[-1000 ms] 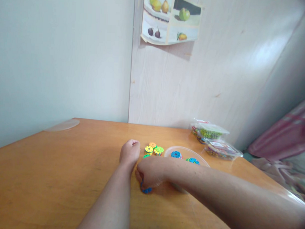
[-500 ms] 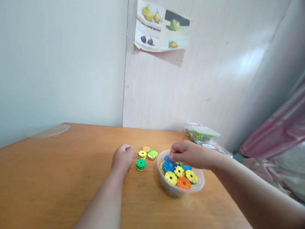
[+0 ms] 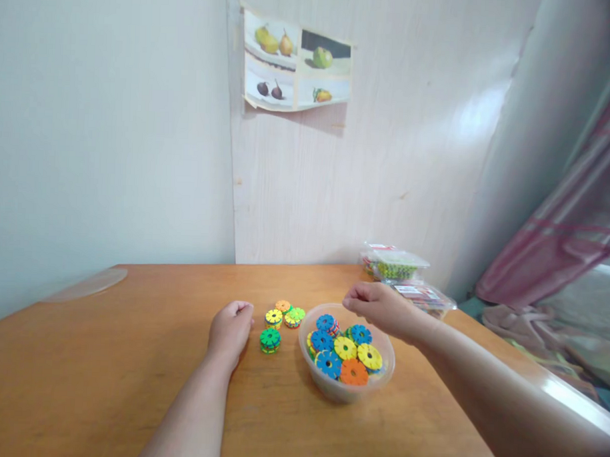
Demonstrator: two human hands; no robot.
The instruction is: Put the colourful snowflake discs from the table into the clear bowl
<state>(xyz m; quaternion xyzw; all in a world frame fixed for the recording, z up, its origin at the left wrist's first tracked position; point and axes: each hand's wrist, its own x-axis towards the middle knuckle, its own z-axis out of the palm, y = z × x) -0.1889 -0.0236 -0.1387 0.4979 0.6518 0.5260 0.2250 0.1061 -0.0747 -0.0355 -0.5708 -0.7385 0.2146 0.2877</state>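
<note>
My left hand rests closed on the table, its curled fingers showing nothing in them. Just right of it stand small stacks of flower-shaped, notched plastic discs: a green-topped stack, a yellow-topped one, a lime-topped one and an orange-topped one. Over the back rim of a clear plastic bowl hovers my right hand, fingertips pinched together with no disc visible between them. Inside the bowl lie several discs, among them blue discs, yellow discs and an orange disc.
Clear plastic boxes with colourful contents are stacked at the table's back right. A translucent lid lies at the far left edge. Behind the wooden table is a wall with a fruit picture. A pink curtain hangs right.
My right hand has let go of the blue discs and lifted slightly off them; they now lie in the bowl, one covering a yellow disc. My left hand stays closed. The view has shifted slightly.
</note>
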